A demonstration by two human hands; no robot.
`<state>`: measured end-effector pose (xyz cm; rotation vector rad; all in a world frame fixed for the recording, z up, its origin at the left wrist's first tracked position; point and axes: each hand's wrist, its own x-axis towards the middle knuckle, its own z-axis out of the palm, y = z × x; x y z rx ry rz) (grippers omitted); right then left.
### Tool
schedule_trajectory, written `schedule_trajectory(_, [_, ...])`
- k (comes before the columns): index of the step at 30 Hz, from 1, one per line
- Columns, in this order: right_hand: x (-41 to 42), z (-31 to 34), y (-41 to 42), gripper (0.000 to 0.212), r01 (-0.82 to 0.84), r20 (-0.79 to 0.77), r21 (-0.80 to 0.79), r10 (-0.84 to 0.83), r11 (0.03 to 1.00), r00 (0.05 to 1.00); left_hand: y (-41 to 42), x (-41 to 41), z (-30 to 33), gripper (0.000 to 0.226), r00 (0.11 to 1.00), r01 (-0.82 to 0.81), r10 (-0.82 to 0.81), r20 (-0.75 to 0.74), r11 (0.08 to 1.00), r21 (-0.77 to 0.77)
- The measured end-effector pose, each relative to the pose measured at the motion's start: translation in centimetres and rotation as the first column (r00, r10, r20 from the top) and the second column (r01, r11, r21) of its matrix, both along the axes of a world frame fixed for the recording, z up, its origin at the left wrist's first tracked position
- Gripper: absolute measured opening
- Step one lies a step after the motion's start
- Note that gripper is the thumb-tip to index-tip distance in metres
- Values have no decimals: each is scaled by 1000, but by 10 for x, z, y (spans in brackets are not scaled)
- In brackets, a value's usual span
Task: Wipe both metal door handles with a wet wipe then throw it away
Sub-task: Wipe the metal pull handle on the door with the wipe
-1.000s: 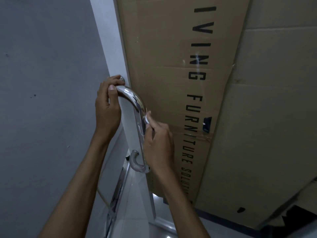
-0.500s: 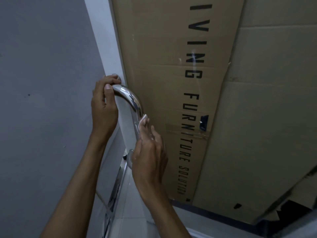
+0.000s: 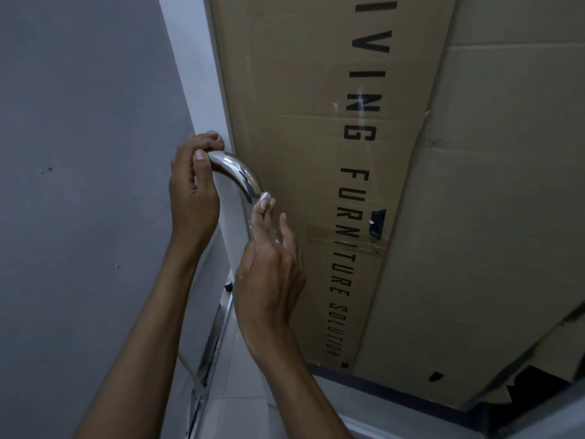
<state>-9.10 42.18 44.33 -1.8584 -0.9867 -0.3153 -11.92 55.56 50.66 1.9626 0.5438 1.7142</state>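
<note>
Our left hand curls round the top bend of the chrome door handle on the white door edge. Our right hand holds the wet wipe in a narrow fingertip grip, pressed against the handle's curve, beside the cardboard box.

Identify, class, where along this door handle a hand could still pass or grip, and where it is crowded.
Free: the handle's shiny upper curve, bordered by the left hand gripping its top end and the right hand's wipe lower down. Crowded: the straight stretch below, covered by the right hand, with the cardboard box close behind. The lower end is hidden.
</note>
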Motion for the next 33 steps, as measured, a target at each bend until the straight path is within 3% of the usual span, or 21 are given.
schedule_trajectory(14, [-4, -30, -1, 65, 33, -4, -10, -33, 999, 999, 2, -2, -2, 34, 1000, 19, -19, -18, 1000, 6])
schedule_trajectory(19, [-2, -18, 5, 62, 56, -86, 9, -55, 998, 995, 1, -2, 0, 35, 999, 14, -14, -35, 1000, -14])
schedule_trajectory(23, [-10, -30, -1, 66, 7, -31, 0, -7, 1000, 1000, 0, -3, -1, 35, 1000, 19, -19, -11, 1000, 5])
schedule_trajectory(28, [-2, -19, 3, 58, 51, -167, 80, -37, 995, 985, 1, -2, 1, 35, 1000, 14, -14, -21, 1000, 4])
schedule_trajectory(33, [-8, -31, -2, 63, -26, -92, 50, 30, 998, 995, -1, -3, -1, 34, 1000, 5, -5, -2, 1000, 7])
